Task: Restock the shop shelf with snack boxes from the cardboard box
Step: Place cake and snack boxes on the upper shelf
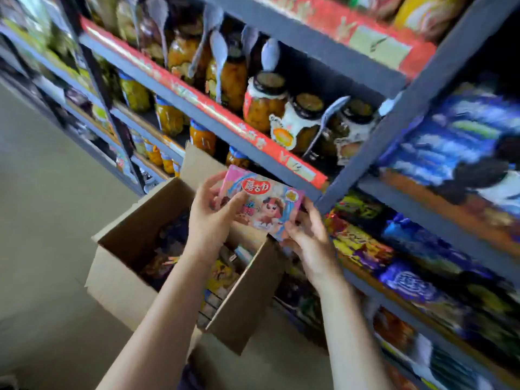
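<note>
**Pink snack box held above the open carton, beside the shop shelving**

Nearest the lens: two bare forearms rising from the lower edge, converging on a pink snack box [261, 205]. Left hand [215, 213] clamped on the box's left end, thumb across the printed face, fingers curled behind. Right hand [308, 239] clamped on the lower right corner, fingertips on the edge. Hands apart, one at each end, box tilted down to the right, cartoon figure and red logo facing the camera.

Directly below the snack box: an open cardboard box [132, 220], flaps up, standing on a pale, plain floor [42, 220]; mixed coloured packets inside, too dim to identify. Far flap [199, 161] upright behind the snack box.

Behind and above the snack box: dark grey metal shelving [416, 108] running diagonally across the view, its board edges trimmed with red patterned strip [197, 99]. On the level just above the snack box: a row of glass jars [264, 105] with orange and yellow-green contents, dark lids, pale plastic spoons [323, 122] strapped to their sides. To the right of the snack box, past a grey upright: stacked blue, purple and yellow packets [408, 280], blurred. Further jars on the lower level left of the snack box.

Lighting dim within the shelves, brighter over the floor.
</note>
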